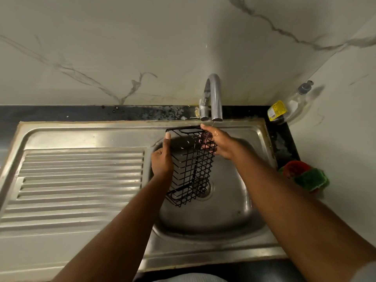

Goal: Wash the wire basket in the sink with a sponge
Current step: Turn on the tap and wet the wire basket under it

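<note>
Both hands hold the black wire basket up over the sink bowl, just below the tap. The left hand grips its left side, thumb on the top rim. The right hand curls round the upper right wires. A green sponge lies at the bench's right edge.

Black counter is carrying a steel sink, ribbed drainboard sitting left of the basin, tap standing at the back edge, clear yellow-labelled bottle sitting in the back right corner, green sponge resting against a red dish beside the sink's right rim.
</note>
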Action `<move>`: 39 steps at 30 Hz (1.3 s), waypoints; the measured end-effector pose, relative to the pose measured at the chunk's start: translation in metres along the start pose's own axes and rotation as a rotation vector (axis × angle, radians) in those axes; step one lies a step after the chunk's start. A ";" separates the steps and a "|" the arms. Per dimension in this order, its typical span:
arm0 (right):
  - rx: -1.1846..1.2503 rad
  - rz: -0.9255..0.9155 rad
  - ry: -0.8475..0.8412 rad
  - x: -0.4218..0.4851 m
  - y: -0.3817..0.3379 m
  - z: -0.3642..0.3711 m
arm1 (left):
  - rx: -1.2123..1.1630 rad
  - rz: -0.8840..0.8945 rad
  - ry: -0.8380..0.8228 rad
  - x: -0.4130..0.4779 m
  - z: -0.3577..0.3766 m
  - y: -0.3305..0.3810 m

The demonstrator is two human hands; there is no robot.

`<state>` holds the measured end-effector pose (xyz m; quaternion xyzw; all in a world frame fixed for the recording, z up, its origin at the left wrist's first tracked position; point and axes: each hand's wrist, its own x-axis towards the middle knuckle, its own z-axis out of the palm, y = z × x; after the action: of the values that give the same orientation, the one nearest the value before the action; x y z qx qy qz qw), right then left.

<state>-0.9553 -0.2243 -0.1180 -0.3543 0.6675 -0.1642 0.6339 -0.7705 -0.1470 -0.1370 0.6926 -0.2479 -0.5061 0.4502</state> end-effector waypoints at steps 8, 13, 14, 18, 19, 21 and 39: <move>0.249 -0.061 -0.055 -0.004 0.011 0.002 | -0.220 -0.144 -0.066 0.002 -0.004 -0.018; 0.190 -0.077 0.071 -0.001 0.010 0.003 | -0.245 -0.116 -0.177 0.013 -0.005 -0.004; 0.143 -0.078 0.102 -0.003 0.006 0.004 | -0.235 -0.092 -0.199 0.016 -0.006 0.002; -0.066 -0.197 0.175 0.001 -0.006 0.007 | 0.041 0.111 -0.345 0.030 -0.005 0.016; -0.136 -0.229 0.170 0.002 -0.009 0.009 | 0.174 0.189 -0.401 0.031 -0.004 0.020; -0.287 -0.247 0.163 -0.001 -0.017 0.016 | 0.453 0.319 -0.480 0.030 0.001 0.027; -0.435 -0.346 0.187 -0.017 0.005 0.016 | 0.361 0.245 -0.250 0.028 0.011 0.031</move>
<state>-0.9421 -0.2048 -0.1112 -0.5738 0.6723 -0.1548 0.4413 -0.7669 -0.1880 -0.1244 0.6585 -0.4705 -0.4769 0.3428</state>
